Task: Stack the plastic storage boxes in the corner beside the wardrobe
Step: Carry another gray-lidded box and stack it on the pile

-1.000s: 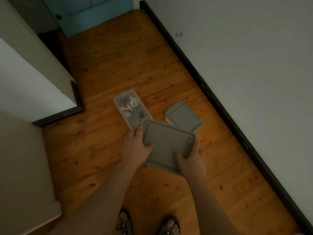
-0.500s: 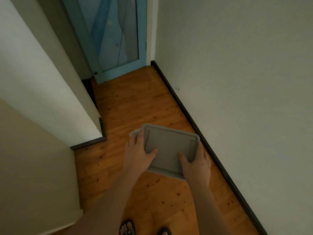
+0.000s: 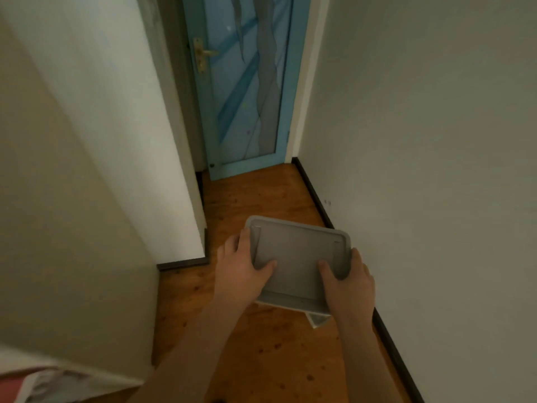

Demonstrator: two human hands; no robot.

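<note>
Both hands, the left hand [image 3: 242,271] and the right hand [image 3: 347,282], grip opposite sides of a grey lidded box [image 3: 299,258], thumbs pressed on top, above the wooden floor [image 3: 261,344].

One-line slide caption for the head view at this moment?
Left hand and right hand carry a grey lidded storage box above the wooden floor, facing a blue door.
</note>
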